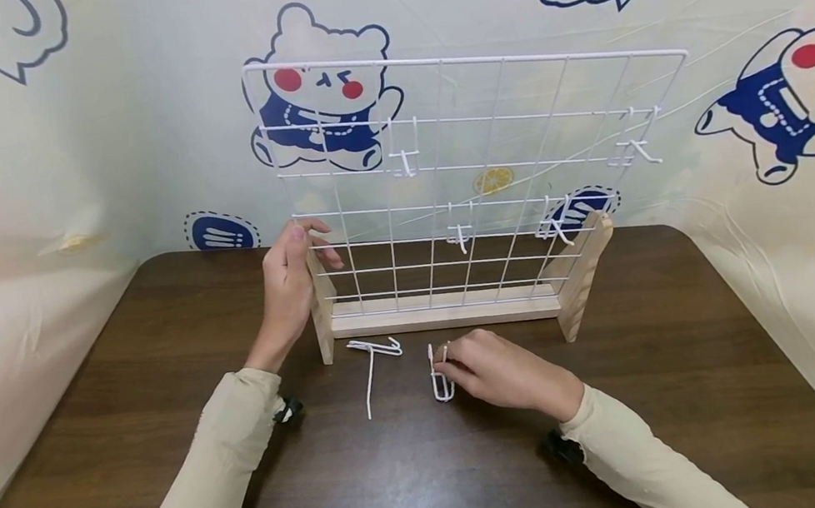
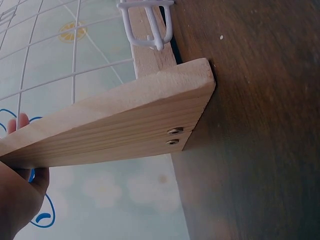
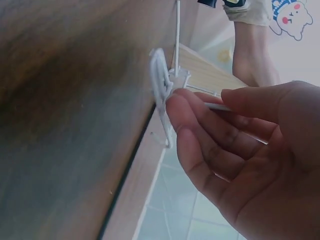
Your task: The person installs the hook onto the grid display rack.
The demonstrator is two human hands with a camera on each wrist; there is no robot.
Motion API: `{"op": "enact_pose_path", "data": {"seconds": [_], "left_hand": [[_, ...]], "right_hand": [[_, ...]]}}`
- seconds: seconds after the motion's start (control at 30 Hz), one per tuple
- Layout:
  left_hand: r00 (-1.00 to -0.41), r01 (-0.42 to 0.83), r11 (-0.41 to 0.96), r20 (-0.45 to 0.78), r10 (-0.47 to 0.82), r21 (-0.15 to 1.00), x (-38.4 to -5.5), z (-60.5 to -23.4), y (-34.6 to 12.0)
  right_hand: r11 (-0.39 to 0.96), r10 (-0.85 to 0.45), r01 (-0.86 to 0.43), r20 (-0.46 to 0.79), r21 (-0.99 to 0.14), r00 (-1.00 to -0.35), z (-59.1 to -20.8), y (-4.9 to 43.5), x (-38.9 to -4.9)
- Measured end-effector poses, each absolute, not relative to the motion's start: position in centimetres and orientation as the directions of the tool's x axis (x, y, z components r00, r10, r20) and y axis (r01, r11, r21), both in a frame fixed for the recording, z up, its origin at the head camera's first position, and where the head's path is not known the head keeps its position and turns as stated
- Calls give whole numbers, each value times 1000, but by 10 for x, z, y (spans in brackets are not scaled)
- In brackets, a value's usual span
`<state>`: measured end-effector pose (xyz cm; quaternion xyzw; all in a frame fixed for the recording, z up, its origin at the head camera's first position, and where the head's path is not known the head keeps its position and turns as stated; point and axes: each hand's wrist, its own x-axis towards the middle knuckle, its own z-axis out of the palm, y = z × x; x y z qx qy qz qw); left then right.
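A white wire grid (image 1: 391, 245) stands in a wooden base, leaning back. My left hand (image 1: 286, 280) grips the base's left wooden upright (image 1: 323, 310); in the left wrist view that upright (image 2: 120, 125) shows two bolt heads, and part of the hand (image 2: 20, 200) is at the lower left. In front of the base, my right hand (image 1: 499, 369) pinches a white wire hook (image 1: 445, 398) just over the table. The right wrist view shows the hook (image 3: 159, 75) beyond the fingertips of the right hand (image 3: 250, 155). Another white wire hook (image 1: 375, 347) lies on the table to its left.
Several white hooks hang on the grid, among them one at upper left (image 1: 405, 162), one at centre (image 1: 460, 235) and one at far right (image 1: 637, 148). The brown table (image 1: 404, 489) meets a cartoon-printed cloth (image 1: 102, 155) behind.
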<state>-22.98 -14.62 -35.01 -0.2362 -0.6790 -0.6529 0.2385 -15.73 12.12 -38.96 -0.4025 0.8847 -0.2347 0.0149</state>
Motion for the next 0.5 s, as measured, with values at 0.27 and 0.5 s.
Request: {"op": "enact_pose_path", "data": {"seconds": [0.27, 0.5], "left_hand": [[-776, 630, 37, 630, 11, 776, -229, -349, -146], [-779, 627, 36, 627, 5, 778, -229, -350, -146]], "right_hand": [[600, -693, -717, 217, -356, -688, -377, 124, -153], [603, -664, -726, 296, -329, -686, -363, 128, -149]]}}
